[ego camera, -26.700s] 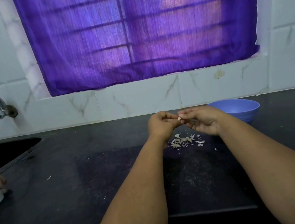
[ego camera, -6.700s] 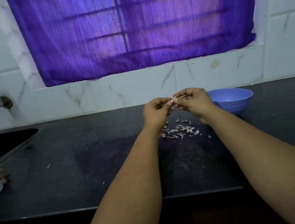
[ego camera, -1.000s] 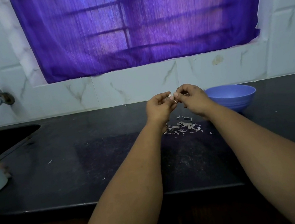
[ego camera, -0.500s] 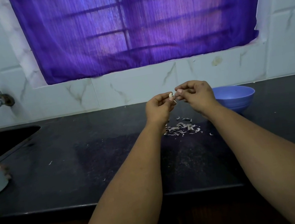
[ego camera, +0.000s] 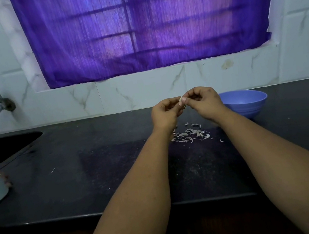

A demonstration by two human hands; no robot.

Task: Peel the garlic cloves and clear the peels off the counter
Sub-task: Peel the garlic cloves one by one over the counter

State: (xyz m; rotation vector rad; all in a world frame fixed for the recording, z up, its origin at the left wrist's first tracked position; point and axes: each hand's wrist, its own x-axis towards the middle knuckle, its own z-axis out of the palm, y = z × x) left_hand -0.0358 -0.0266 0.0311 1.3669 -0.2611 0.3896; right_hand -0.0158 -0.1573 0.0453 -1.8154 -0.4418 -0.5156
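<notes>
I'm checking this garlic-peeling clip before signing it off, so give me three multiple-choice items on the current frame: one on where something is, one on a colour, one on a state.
1. Where does the pile of garlic peels lie?
A. in the sink
B. on the dark counter below the hands
C. inside the bowl

2. What colour is the bowl by the right forearm?
A. blue
B. red
C. yellow

3. What are the hands doing?
A. both lie flat on the counter
B. one holds the tap
C. left hand and right hand pinch a garlic clove between them above the counter

Answers:
1 B, the pale scraps lie scattered on the black surface under the wrists.
2 A, its rim and wall show blue.
3 C, the fingertips of both hands meet at the small pale clove.
</notes>
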